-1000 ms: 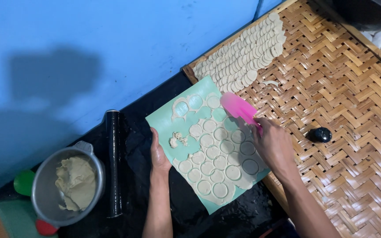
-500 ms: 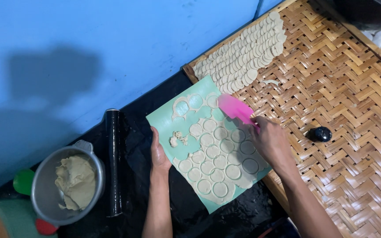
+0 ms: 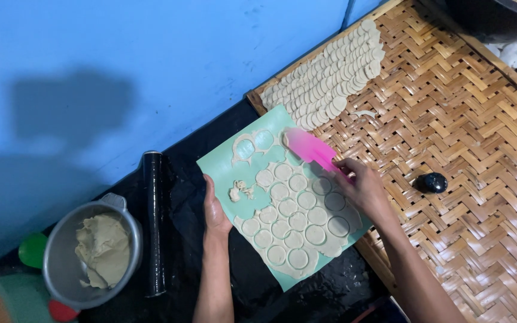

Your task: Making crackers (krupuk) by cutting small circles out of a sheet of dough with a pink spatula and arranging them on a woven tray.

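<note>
Fingers (image 3: pixel 354 173) of the right hand (image 3: pixel 363 188) are pinching a pink scraper (image 3: pixel 309 148) over the green mat (image 3: pixel 222 173), lifting cut dough circles (image 3: pixel 297 206). Left hand (image 3: pixel 215 209) is lying flat, fingers together, pinning the mat's edge. Next, seemingly, sliding under a circle cleanly, toward the woven bamboo tray (image 3: pixel 468 137).

Single head view, steeply downward, near mat (image 3: pixel 234 173).
</note>
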